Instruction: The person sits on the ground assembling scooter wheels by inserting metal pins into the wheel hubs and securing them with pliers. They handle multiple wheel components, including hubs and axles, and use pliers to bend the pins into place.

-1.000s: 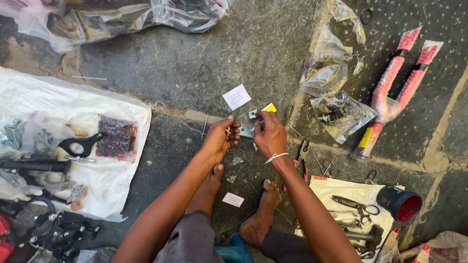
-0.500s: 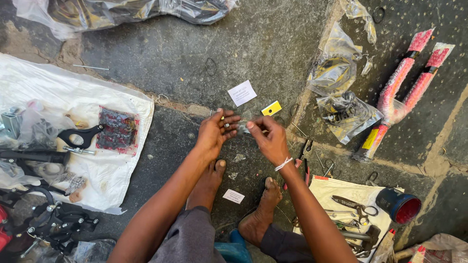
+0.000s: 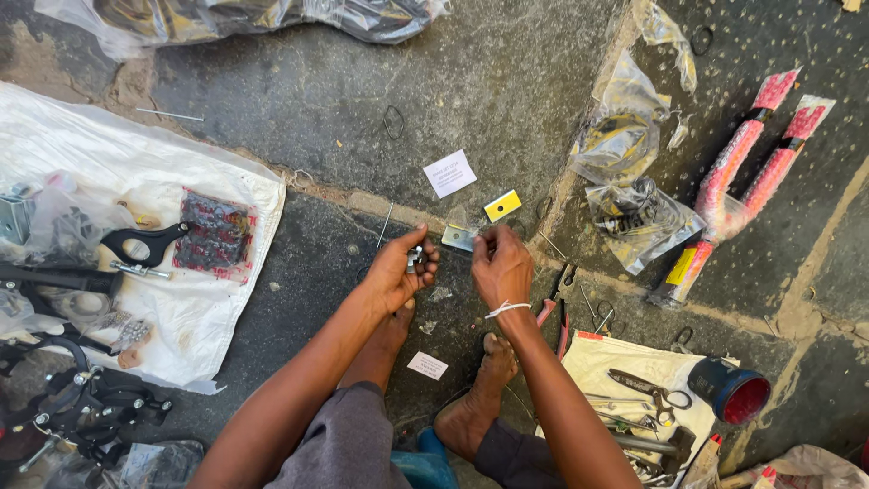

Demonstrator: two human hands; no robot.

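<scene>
Above 2 bare feet, the left hand (image 3: 394,276) pinches a small metal part (image 3: 415,258); the right hand (image 3: 501,267) grasps a small clear packet (image 3: 459,237); bare stone floor (image 3: 299,91) lies beyond.

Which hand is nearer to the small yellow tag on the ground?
Right. The right hand is just below the yellow tag; the left hand, holding a small metal part, is farther away, down-left.
</scene>
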